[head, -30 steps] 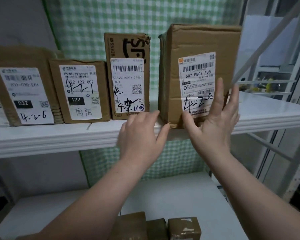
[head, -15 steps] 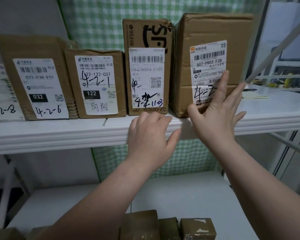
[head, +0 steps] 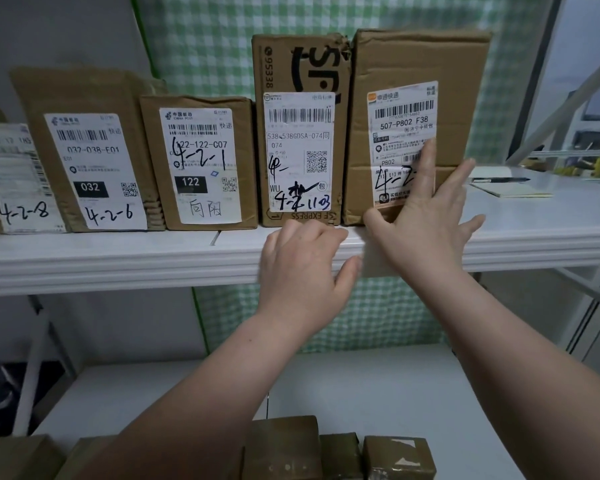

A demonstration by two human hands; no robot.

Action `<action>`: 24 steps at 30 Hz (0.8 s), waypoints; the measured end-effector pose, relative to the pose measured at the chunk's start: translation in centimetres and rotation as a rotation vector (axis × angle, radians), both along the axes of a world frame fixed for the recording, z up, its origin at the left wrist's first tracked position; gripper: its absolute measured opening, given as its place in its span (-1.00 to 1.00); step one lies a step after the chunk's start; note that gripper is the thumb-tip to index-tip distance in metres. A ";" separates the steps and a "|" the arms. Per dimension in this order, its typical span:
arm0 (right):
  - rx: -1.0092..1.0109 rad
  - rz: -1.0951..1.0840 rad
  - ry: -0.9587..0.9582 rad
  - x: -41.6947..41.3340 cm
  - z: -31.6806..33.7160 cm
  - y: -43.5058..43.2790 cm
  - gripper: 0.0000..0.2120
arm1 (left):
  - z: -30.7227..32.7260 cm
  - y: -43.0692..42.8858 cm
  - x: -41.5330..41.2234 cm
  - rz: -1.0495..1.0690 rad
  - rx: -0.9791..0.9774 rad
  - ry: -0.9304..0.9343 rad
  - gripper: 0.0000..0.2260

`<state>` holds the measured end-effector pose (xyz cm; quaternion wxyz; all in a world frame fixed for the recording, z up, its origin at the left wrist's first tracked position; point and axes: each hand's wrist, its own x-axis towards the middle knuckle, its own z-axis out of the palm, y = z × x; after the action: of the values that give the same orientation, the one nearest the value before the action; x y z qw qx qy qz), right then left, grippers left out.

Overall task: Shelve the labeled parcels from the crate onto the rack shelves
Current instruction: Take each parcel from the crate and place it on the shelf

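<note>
Brown cardboard parcel marked 507-P802 stands at the front edge of the white shelf, touching the tall SF carton; your right hand presses it, fingers spread; your left hand sits loosely curled, empty, at that edge. An uneven shove may skew it.

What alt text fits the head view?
The right hand presses flat against the front of the 507-P802 parcel, which stands at the right end of a row of labeled parcels on the white shelf. The left hand rests on the shelf's front edge.
</note>
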<state>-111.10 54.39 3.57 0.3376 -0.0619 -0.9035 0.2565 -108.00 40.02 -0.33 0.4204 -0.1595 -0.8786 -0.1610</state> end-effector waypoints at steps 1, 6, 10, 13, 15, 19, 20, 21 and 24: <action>0.010 -0.002 -0.007 0.0 0.0 0.0 -0.01 | 0.0 0.0 0.1 0.005 0.000 -0.010 -0.62; 0.051 0.008 -0.023 0.1 0.0 0.0 -0.01 | 0.3 0.2 0.7 0.025 -0.015 -0.102 -0.64; 0.052 0.079 -0.021 0.9 -0.1 0.6 -0.08 | 0.4 0.5 1.6 0.053 -0.037 -0.164 -0.57; 0.004 0.207 0.127 2.7 -0.6 1.6 -0.23 | 0.4 0.9 2.8 0.110 -0.095 -0.264 -0.45; -0.055 0.293 0.273 4.4 -1.7 2.0 -0.42 | -0.1 1.3 4.3 0.134 -0.056 -0.314 -0.43; -0.093 0.482 0.339 8.6 -5.4 1.1 -0.79 | -3.1 1.0 9.5 0.169 0.146 -0.387 -0.57; -0.086 0.524 0.313 9.6 -6.5 0.6 -0.82 | -4.3 0.6 11.0 0.187 0.131 -0.442 -0.59; -0.082 0.558 0.279 10.6 -7.7 0.0 -0.84 | -5.6 0.0 12.6 0.209 0.122 -0.516 -0.61; -0.091 0.648 0.101 13.7 -11.4 -2.2 -0.83 | -9.0 -2.4 17.6 0.282 0.285 -0.754 -0.67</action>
<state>-97.36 52.23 -7.79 0.2797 0.2266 -0.8459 0.3935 -90.37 37.59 -9.37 0.1057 0.0920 -0.9530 -0.2687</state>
